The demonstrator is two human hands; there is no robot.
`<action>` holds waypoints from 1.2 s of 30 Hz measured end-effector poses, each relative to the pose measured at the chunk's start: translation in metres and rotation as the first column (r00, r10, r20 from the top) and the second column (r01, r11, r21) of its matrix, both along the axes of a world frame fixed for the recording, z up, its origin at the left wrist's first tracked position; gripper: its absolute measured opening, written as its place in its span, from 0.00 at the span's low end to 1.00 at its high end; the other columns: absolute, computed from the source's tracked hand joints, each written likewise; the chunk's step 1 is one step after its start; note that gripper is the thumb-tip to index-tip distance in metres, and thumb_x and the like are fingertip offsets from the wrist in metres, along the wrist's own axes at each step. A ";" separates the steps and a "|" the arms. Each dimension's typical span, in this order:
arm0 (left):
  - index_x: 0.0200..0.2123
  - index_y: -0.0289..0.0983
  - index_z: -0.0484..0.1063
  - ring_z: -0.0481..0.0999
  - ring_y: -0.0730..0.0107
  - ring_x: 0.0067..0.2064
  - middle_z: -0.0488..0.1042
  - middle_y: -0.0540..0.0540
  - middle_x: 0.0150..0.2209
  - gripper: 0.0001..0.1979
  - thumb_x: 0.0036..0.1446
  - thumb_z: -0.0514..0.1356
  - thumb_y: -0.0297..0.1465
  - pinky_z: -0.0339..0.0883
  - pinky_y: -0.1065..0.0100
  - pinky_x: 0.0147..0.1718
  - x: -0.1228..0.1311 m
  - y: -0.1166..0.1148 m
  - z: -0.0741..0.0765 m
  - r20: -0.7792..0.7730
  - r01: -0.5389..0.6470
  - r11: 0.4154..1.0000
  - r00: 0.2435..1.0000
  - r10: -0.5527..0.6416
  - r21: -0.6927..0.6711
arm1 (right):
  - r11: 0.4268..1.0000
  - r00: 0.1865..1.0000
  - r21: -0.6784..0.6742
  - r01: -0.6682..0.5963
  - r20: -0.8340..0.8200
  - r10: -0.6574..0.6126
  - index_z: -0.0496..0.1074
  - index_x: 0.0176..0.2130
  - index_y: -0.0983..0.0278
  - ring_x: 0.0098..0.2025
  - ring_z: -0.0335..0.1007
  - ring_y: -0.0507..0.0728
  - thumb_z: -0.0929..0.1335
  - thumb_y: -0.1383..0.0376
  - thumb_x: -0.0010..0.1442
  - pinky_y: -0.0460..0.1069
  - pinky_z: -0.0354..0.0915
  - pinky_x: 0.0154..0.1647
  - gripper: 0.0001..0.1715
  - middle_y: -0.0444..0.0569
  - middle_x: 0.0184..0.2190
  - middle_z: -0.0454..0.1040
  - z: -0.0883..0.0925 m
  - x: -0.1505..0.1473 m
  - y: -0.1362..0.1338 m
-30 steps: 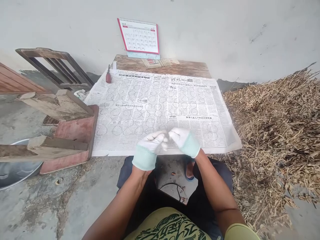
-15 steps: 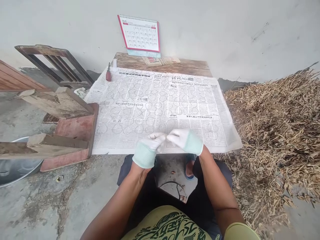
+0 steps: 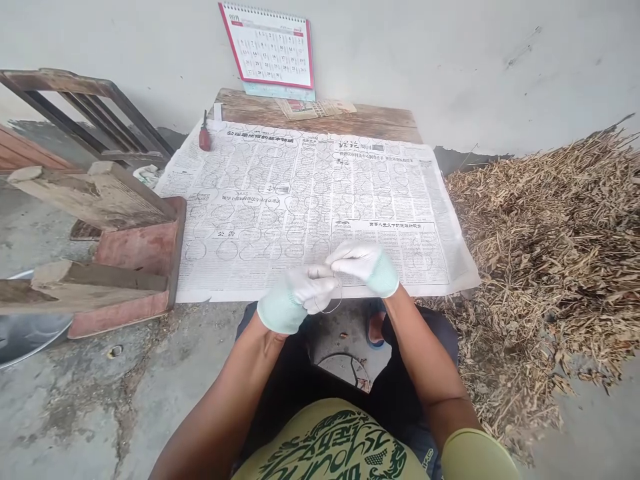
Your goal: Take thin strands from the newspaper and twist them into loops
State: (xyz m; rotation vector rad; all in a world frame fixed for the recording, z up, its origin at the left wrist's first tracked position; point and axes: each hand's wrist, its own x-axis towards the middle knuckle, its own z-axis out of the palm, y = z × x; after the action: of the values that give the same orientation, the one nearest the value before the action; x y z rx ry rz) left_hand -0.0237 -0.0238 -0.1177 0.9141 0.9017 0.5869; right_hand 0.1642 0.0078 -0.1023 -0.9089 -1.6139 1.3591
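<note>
Both my hands wear white gloves with pale green knit cuffs and meet at the near edge of a spread newspaper (image 3: pixel 310 200). My left hand (image 3: pixel 295 297) and my right hand (image 3: pixel 365 267) pinch together at the fingertips. A thin loop of wire or line (image 3: pixel 330 300) hangs below the pinch, and the fingers hide its upper part. Several similar thin rings seem to lie across the newspaper, though I cannot tell their material.
The newspaper lies on a wooden board (image 3: pixel 320 113) against a white wall, with a red-handled screwdriver (image 3: pixel 205 138) at its far left corner. A wall calendar (image 3: pixel 267 47) stands behind. Dry plant stalks (image 3: pixel 545 247) are heaped on the right; a wooden stool (image 3: pixel 135 247) and metal basin (image 3: pixel 25 340) are on the left.
The view has shifted, so the scene sits higher and further left. My hands have drawn closer together, and the thin loop now shows beneath them.
</note>
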 end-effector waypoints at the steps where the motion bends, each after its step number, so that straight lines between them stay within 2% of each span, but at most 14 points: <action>1: 0.22 0.40 0.64 0.52 0.81 0.14 0.54 0.59 0.11 0.26 0.46 0.75 0.48 0.45 0.73 0.16 0.000 0.000 0.000 0.017 0.003 0.999 1.000 -0.002 -0.034 | 0.999 0.999 -0.005 0.033 -0.018 -0.033 0.86 0.33 0.55 0.41 0.81 0.55 0.74 0.69 0.59 0.52 0.77 0.48 0.09 0.42 0.36 0.85 -0.002 0.000 0.000; 6: 0.21 0.40 0.65 0.54 0.80 0.13 0.53 0.59 0.10 0.28 0.39 0.79 0.48 0.44 0.73 0.15 0.000 -0.005 0.004 0.045 -0.016 0.993 0.999 0.021 -0.116 | 0.984 0.986 0.050 0.170 -0.011 -0.169 0.87 0.36 0.55 0.42 0.82 0.57 0.76 0.64 0.60 0.54 0.78 0.49 0.05 0.44 0.39 0.86 -0.007 0.000 -0.004; 13: 0.19 0.38 0.69 0.53 0.81 0.12 0.54 0.58 0.09 0.28 0.34 0.80 0.50 0.44 0.74 0.14 -0.003 -0.006 0.018 0.013 -0.022 0.993 1.000 0.023 -0.114 | 0.935 0.947 0.147 0.322 -0.053 -0.318 0.87 0.33 0.52 0.43 0.82 0.60 0.78 0.61 0.59 0.58 0.79 0.50 0.03 0.44 0.38 0.86 -0.012 -0.004 -0.011; 17: 0.22 0.36 0.75 0.53 0.80 0.12 0.57 0.56 0.09 0.24 0.36 0.79 0.47 0.43 0.74 0.13 -0.007 -0.007 0.019 0.001 0.005 0.995 1.000 -0.005 -0.098 | 0.938 0.939 0.095 0.332 -0.132 -0.319 0.86 0.30 0.54 0.42 0.83 0.58 0.77 0.64 0.59 0.55 0.79 0.48 0.07 0.44 0.36 0.86 -0.013 -0.006 -0.010; 20: 0.23 0.35 0.77 0.54 0.80 0.12 0.58 0.55 0.09 0.21 0.39 0.78 0.45 0.44 0.74 0.13 -0.008 -0.011 0.020 0.032 0.041 0.995 0.999 -0.039 -0.086 | 0.944 0.933 0.031 0.329 -0.167 -0.320 0.86 0.29 0.55 0.41 0.83 0.58 0.77 0.65 0.58 0.54 0.78 0.47 0.06 0.44 0.35 0.86 -0.009 -0.005 -0.009; 23: 0.22 0.36 0.77 0.54 0.80 0.13 0.58 0.55 0.09 0.20 0.40 0.77 0.45 0.43 0.73 0.13 -0.008 -0.015 0.023 0.039 0.061 0.995 0.998 -0.058 -0.083 | 0.921 0.912 -0.028 0.388 -0.135 -0.388 0.86 0.33 0.57 0.38 0.82 0.58 0.75 0.64 0.58 0.56 0.78 0.48 0.05 0.45 0.31 0.84 -0.005 -0.004 -0.010; 25: 0.22 0.36 0.76 0.54 0.79 0.13 0.58 0.55 0.09 0.20 0.40 0.76 0.45 0.43 0.73 0.13 -0.009 -0.016 0.024 0.027 0.060 0.994 0.998 -0.058 -0.086 | 0.895 0.891 -0.017 0.446 -0.082 -0.446 0.86 0.34 0.58 0.38 0.82 0.59 0.75 0.62 0.59 0.57 0.78 0.49 0.06 0.45 0.30 0.83 -0.004 -0.004 -0.010; 27: 0.21 0.37 0.76 0.54 0.79 0.13 0.57 0.55 0.09 0.19 0.40 0.75 0.44 0.43 0.72 0.13 -0.010 -0.016 0.023 -0.004 0.048 0.995 0.999 -0.048 -0.092 | 0.881 0.881 0.028 0.473 -0.050 -0.471 0.86 0.36 0.59 0.41 0.82 0.60 0.74 0.61 0.61 0.57 0.78 0.51 0.07 0.47 0.33 0.84 -0.004 0.000 -0.008; 30: 0.21 0.37 0.76 0.54 0.79 0.13 0.58 0.55 0.09 0.15 0.43 0.72 0.41 0.43 0.72 0.14 -0.013 -0.015 0.022 -0.125 -0.001 0.998 0.992 -0.006 -0.060 | 0.869 0.873 0.092 0.487 -0.018 -0.487 0.84 0.48 0.59 0.44 0.82 0.59 0.69 0.60 0.67 0.58 0.77 0.53 0.16 0.49 0.40 0.85 -0.001 0.012 -0.005; 31: 0.21 0.37 0.75 0.54 0.79 0.13 0.58 0.55 0.09 0.14 0.45 0.71 0.40 0.43 0.73 0.15 -0.014 -0.015 0.022 -0.182 -0.018 0.999 0.983 0.013 -0.027 | 0.855 0.861 0.133 0.502 0.022 -0.509 0.83 0.53 0.59 0.46 0.82 0.60 0.66 0.60 0.69 0.59 0.76 0.55 0.19 0.49 0.42 0.85 0.002 0.018 -0.005; 33: 0.20 0.38 0.73 0.55 0.80 0.14 0.60 0.54 0.10 0.13 0.49 0.68 0.38 0.44 0.73 0.16 -0.013 -0.015 0.024 -0.304 -0.042 0.998 0.951 0.057 0.056 | 0.810 0.812 0.303 0.503 0.156 -0.563 0.80 0.57 0.58 0.54 0.80 0.61 0.65 0.59 0.71 0.61 0.72 0.63 0.21 0.50 0.48 0.84 0.011 0.029 -0.006; 34: 0.19 0.38 0.71 0.55 0.80 0.15 0.60 0.54 0.11 0.13 0.50 0.66 0.36 0.44 0.73 0.16 -0.013 -0.015 0.025 -0.360 -0.049 0.994 0.930 0.080 0.093 | 0.790 0.789 0.413 0.453 0.226 -0.571 0.80 0.58 0.58 0.58 0.77 0.63 0.65 0.59 0.71 0.62 0.68 0.66 0.21 0.51 0.52 0.83 0.016 0.032 -0.007; 36: 0.18 0.38 0.67 0.54 0.80 0.15 0.59 0.55 0.11 0.14 0.51 0.65 0.34 0.44 0.74 0.16 -0.011 -0.014 0.028 -0.425 -0.053 0.989 0.899 0.107 0.136 | 0.772 0.769 0.593 0.228 0.377 -0.517 0.78 0.60 0.58 0.64 0.71 0.66 0.69 0.58 0.70 0.64 0.63 0.70 0.22 0.52 0.57 0.80 0.026 0.034 -0.008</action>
State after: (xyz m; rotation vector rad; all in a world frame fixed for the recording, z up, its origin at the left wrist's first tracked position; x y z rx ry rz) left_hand -0.0347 -0.0373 -0.0894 1.1469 1.3194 0.5214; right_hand 0.1978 0.0000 -0.0767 -1.2481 -1.9139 0.3365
